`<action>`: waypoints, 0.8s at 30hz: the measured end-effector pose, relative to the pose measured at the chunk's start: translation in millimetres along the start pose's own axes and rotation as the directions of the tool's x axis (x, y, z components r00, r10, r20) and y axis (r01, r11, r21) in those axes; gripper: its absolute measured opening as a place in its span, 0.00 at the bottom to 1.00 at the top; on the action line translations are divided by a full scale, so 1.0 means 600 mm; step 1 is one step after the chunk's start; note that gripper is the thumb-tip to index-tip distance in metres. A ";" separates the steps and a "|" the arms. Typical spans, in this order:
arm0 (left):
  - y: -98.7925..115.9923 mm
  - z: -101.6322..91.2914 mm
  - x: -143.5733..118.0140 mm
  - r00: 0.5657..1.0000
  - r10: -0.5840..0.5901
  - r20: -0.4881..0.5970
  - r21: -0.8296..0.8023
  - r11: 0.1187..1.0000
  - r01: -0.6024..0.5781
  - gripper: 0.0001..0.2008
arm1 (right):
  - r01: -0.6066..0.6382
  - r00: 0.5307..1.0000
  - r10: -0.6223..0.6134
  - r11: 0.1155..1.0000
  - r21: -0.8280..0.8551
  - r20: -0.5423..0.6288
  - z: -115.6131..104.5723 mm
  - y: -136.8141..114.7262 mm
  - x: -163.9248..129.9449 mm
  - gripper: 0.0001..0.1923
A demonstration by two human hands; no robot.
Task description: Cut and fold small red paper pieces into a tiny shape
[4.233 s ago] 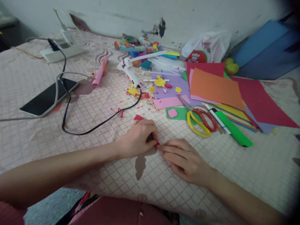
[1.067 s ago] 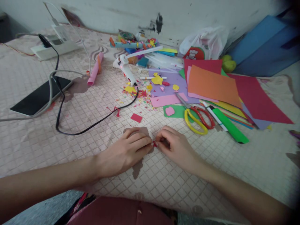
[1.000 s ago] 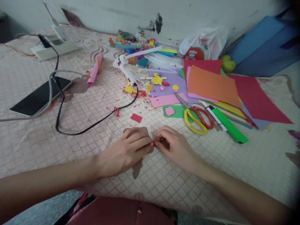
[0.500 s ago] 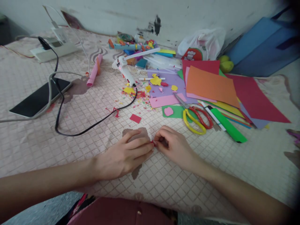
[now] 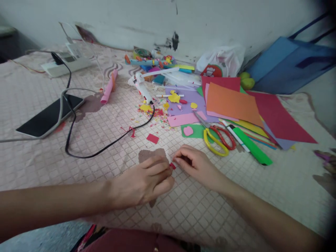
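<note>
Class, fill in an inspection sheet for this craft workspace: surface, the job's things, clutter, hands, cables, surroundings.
Surface: quilted pink cloth, brown patches.
Job's things: tiny red paper piece pinched between both hands.
Clutter: scissors, green marker, coloured paper sheets, red square scrap, paper snippets.
Hands: left hand and right hand, fingertips meeting on the piece.
Cables: black cord to glue gun; grey cable over phone.
Surroundings: scuffed wall, blue bag.
</note>
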State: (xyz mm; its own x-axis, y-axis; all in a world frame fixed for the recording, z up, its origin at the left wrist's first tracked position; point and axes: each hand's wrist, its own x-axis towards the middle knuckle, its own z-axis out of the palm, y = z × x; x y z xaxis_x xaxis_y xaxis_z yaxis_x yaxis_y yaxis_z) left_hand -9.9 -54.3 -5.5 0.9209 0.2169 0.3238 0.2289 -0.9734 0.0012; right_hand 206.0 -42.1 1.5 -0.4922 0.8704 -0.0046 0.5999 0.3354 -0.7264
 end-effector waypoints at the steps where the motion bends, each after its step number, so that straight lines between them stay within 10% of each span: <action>1: -0.001 0.001 -0.002 1.000 -0.022 0.002 -0.049 0.999 0.022 0.11 | -0.007 1.000 0.007 1.000 -0.006 0.019 -0.001 0.000 0.002 0.05; 12: -0.016 0.008 -0.017 0.890 -0.452 0.062 -0.683 0.631 0.368 0.16 | -0.026 1.000 0.026 0.996 -0.079 0.001 0.013 -0.004 0.002 0.09; 24: -0.037 0.000 0.010 0.684 -0.701 0.203 -0.744 0.343 0.573 0.16 | -0.039 0.995 0.045 0.997 0.073 -0.088 0.005 -0.009 0.012 0.07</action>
State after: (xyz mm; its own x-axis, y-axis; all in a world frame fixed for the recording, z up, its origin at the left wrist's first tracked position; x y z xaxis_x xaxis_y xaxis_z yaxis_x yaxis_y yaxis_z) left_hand -9.7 -31.6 -3.7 0.5334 0.8454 0.0288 0.3712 -0.2645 0.8901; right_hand 197.3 -38.9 3.3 -0.4072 0.9131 0.0230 0.5707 0.2740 -0.7741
